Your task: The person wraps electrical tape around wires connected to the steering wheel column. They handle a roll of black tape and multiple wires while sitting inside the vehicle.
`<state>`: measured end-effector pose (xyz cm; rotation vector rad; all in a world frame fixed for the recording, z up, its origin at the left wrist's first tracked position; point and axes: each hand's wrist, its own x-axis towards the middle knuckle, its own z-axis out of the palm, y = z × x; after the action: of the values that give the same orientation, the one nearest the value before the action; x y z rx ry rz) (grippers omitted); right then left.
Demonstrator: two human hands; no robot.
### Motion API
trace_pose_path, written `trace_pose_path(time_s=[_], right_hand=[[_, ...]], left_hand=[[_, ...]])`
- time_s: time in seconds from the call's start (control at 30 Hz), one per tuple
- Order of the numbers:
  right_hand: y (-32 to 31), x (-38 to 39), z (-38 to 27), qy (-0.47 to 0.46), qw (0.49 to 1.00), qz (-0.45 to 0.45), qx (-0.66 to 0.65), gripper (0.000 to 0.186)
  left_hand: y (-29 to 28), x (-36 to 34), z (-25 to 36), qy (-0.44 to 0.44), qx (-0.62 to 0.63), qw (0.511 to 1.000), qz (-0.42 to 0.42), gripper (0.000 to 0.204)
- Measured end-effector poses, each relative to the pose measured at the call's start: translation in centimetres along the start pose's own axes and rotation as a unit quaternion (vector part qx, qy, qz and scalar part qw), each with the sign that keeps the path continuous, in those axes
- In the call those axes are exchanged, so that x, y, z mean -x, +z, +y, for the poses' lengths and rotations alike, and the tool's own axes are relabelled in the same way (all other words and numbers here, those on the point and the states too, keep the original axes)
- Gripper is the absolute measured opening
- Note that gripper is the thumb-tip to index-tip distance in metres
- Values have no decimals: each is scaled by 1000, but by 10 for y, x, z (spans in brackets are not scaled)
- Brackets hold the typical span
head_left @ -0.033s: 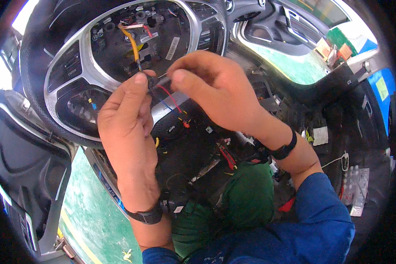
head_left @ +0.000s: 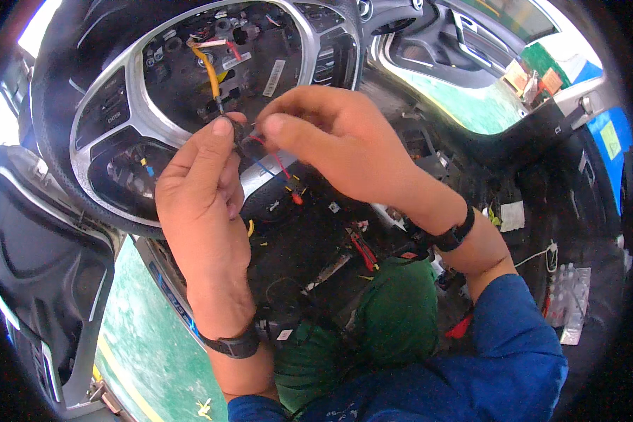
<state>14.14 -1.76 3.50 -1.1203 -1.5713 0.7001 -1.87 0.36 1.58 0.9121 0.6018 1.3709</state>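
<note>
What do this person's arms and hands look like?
Left hand and right hand: no gloves. Left wristband and right wristband: both black. Blue sleeves leave the forearms bare.

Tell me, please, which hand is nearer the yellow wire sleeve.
Left: the left hand is just below the yellow wire sleeve; the right hand is farther, to its lower right.

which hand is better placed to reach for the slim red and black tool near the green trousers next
Probably the right hand: though also near the dark wiring, it looks nearer the tool, while the left hand pinches that wiring below the yellow cable sleeve.
</note>
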Motion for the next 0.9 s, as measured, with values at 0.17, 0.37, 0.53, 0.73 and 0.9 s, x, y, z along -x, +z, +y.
trace_pose_path(time_s=[0.17,0.37,0.53,0.73,0.9], right_hand=[[2,-13,-8,89,989,-93,-68,28],[5,-10,-3,5,1000,-31,1,22],[12,-5,1,-166,958,76,221,11],[16,-2,5,-296,904,106,291,8],[13,3,5,-63,997,33,-25,16]], left_hand=[[-2,-1,-2,2,19,1000,-12,23],[7,-2,-10,38,-44,997,57,19],[10,-3,-17,78,-20,994,68,19],[7,-4,-12,47,-6,998,47,19],[2,-3,-8,19,20,999,27,19]])
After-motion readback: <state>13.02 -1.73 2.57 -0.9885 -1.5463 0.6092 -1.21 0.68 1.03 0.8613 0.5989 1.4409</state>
